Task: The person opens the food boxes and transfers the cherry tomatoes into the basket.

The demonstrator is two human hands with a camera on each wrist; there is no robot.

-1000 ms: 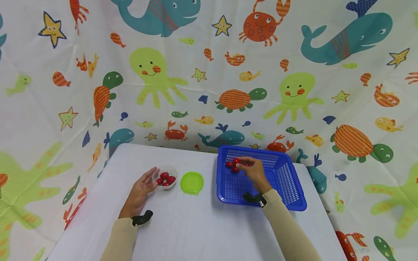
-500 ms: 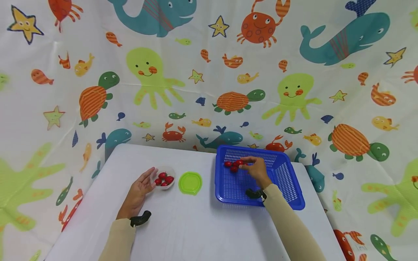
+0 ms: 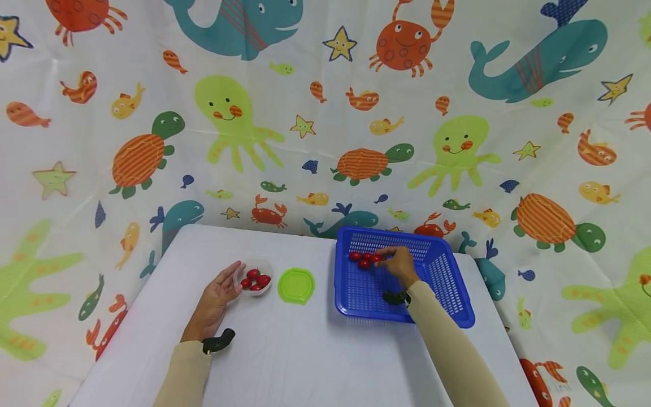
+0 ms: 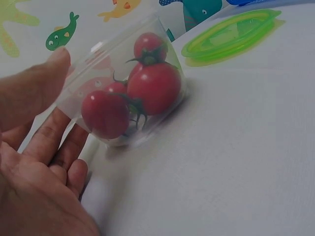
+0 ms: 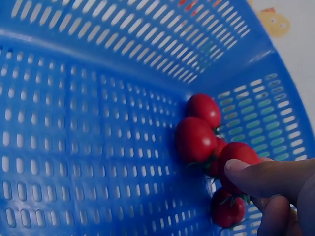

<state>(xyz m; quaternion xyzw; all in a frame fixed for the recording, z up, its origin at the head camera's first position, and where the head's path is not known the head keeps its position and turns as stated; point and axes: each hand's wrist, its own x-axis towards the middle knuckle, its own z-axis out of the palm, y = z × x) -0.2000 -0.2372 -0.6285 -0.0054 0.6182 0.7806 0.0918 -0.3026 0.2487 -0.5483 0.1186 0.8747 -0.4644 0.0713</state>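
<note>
My left hand (image 3: 216, 299) holds a small clear plastic container (image 3: 247, 264) by its left side, thumb at the rim and fingers curved round the wall. Several red cherry tomatoes (image 4: 155, 88) with green stems lie inside it, and the container looks tilted in the left wrist view. Over the back left of a blue plastic basket (image 3: 356, 297), my right hand (image 3: 400, 265) pinches one cherry tomato (image 5: 237, 160) with the thumb in front; the other fingers are partly hidden. Around that tomato, several more cherry tomatoes (image 5: 196, 139) rest against the basket's side.
A bright green lid (image 3: 296, 285) lies flat on the white table (image 3: 295, 356) between container and basket. Behind the table hangs a cloth (image 3: 315, 113) printed with sea animals. The basket's slotted walls rise around the right hand.
My right hand has lowered slightly in the basket, bringing the pinched tomato down beside the others. The left hand keeps its hold on the container. The head view has shifted a little.
</note>
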